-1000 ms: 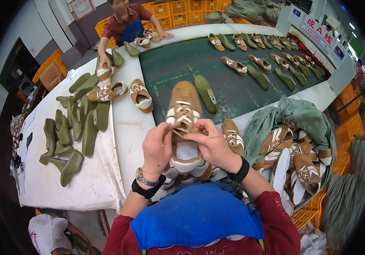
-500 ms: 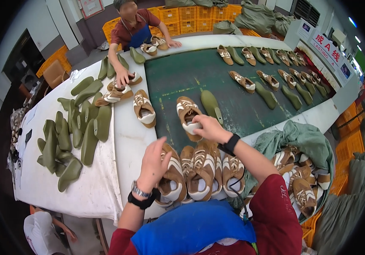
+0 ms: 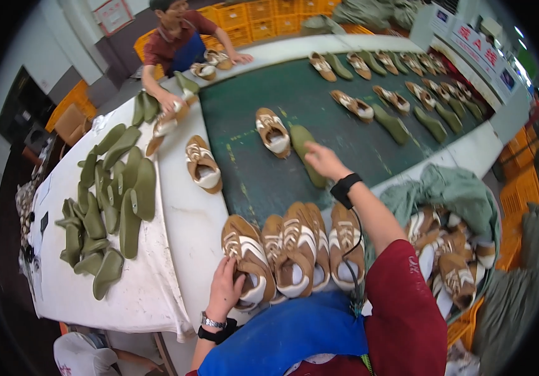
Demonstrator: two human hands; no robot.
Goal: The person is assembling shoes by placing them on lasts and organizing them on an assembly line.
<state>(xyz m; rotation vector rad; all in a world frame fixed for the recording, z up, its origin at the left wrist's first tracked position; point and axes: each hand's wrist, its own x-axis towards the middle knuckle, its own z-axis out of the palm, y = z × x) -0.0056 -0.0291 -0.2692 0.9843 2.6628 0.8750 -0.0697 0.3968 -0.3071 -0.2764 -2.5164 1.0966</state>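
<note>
My left hand (image 3: 224,289) is at the leftmost brown-and-white sneaker (image 3: 252,254) in the near row, fingers along its side and thumb by the opening. My right hand (image 3: 324,163) reaches over the green belt, its fingers closed on the edge of an olive-green shoe last (image 3: 302,139); the thumb is hidden. Left of that last lies a single sneaker (image 3: 273,133), its heel toward me. Another sneaker (image 3: 204,164) rests on the white table edge beside the belt. More sneakers (image 3: 297,247) stand side by side in front of my blue apron.
Many loose green lasts (image 3: 129,219) cover the white cloth (image 3: 150,282) at left. Across the table a co-worker (image 3: 178,37) handles a sneaker (image 3: 168,122). Shoes and lasts line the belt (image 3: 250,94) farther right. A green-draped container of sneakers (image 3: 454,263) stands near my right elbow.
My right hand has left the single sneaker for the last; that sneaker is now farther up the belt. My left hand has lowered onto the near sneaker. The co-worker has lifted a sneaker.
</note>
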